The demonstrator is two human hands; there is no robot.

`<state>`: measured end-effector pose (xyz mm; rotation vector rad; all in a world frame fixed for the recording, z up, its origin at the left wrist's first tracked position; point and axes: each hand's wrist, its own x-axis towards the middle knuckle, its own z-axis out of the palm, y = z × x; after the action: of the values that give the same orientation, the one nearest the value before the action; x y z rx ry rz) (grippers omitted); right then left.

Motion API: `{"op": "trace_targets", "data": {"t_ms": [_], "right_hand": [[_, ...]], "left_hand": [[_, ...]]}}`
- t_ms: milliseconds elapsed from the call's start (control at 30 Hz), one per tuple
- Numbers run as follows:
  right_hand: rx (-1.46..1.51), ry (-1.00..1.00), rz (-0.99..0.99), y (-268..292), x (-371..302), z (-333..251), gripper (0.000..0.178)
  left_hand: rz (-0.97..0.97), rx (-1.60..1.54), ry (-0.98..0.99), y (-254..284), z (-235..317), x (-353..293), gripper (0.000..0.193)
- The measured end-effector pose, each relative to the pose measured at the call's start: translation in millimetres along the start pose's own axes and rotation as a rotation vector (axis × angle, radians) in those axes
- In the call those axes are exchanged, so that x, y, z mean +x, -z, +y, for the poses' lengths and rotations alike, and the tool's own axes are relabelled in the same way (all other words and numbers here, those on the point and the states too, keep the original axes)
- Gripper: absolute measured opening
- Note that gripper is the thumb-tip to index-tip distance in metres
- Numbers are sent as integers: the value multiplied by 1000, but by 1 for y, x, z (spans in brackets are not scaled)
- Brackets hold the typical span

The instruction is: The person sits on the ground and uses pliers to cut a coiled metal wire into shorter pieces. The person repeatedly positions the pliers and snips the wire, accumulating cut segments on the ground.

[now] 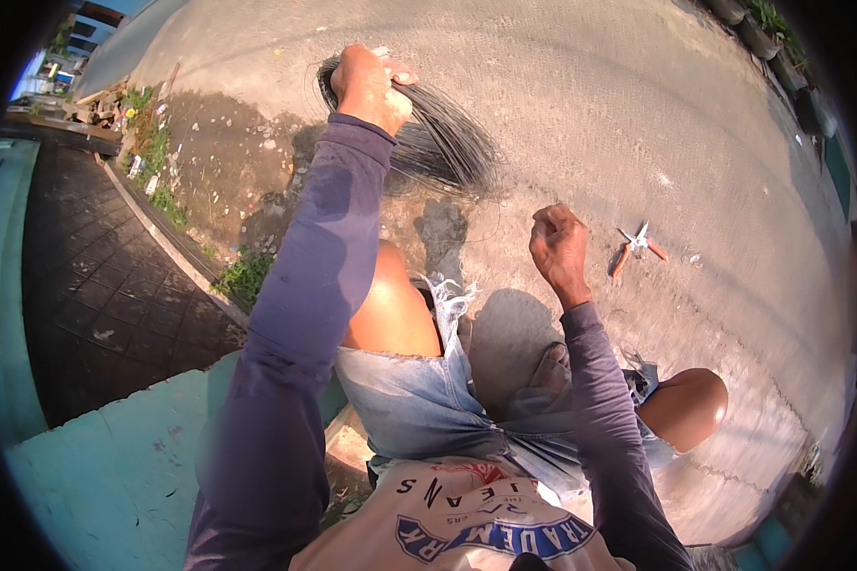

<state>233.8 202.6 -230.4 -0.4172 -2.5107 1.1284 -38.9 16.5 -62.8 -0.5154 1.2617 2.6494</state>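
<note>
A pale printed shirt [467, 523] sat closest, above frayed denim shorts [428, 400]. The left hand [369, 86] gripped a bundle of thin dark wire [443, 138] held out over the concrete ground [638, 114]. The right hand [559, 246] was clenched, pinching one strand. Orange-handled pliers [636, 247] lay nearby.

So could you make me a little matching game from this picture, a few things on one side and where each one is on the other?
Things:
1. bundle of thin wire
2. orange-handled pliers
3. right hand
4. patch of weeds

Places:
A. lying on the concrete, to the right of the closed fist
B. growing at the edge of the dark paving
C. raised over the concrete, closed in a fist
D. gripped in the left hand, held up and fanning out to the right

Pairs: 1-D, 2-A, 3-C, 4-B
</note>
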Motion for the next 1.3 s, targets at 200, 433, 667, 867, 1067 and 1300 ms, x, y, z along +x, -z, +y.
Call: {"op": "trace_targets", "data": {"t_ms": [200,433,667,867,1067,1300], "right_hand": [[238,-496,67,38,2,4,66],[-69,349,10,28,23,-155,136],[-223,224,179,-14,54,-119,119],[309,-96,-247,0,77,-110,47],[603,-135,-82,5,60,-106,29],[492,-147,32,6,60,-135,20]], "left_hand": [[-137,4,125,20,7,2,27],[-140,79,66,1,-19,-14,24],[-82,39,147,-18,-30,-33,23],[-214,-26,278,-11,-40,-31,35],[-663,355,358,-9,-34,-23,35],[-674,204,404,-20,-30,-35,32]]}}
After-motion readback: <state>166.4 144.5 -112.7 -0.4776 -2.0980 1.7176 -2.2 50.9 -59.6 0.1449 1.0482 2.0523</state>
